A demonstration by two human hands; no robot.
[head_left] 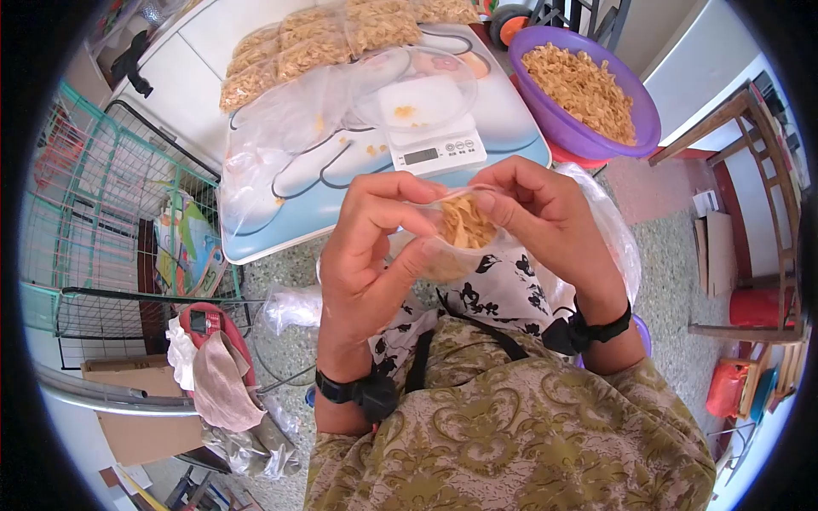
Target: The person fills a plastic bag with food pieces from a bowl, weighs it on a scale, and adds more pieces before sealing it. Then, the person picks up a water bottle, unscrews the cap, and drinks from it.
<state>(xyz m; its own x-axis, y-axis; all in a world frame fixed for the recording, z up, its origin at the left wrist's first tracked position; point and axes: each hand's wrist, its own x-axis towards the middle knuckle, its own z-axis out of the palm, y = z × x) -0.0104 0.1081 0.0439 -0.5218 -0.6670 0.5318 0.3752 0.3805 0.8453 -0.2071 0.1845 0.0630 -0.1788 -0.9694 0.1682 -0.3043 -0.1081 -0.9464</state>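
One clear bag [460,243] of golden flakes [467,220], rim pinched by fingers [416,219] of left hand [358,255] and right hand [550,221]; digital scale [439,154] on table [504,140], towards twelve o'clock of it.

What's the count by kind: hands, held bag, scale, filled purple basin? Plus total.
Hands: 2, left hand and right hand
Held bag: 1
Scale: 1
Filled purple basin: 1
Total: 5
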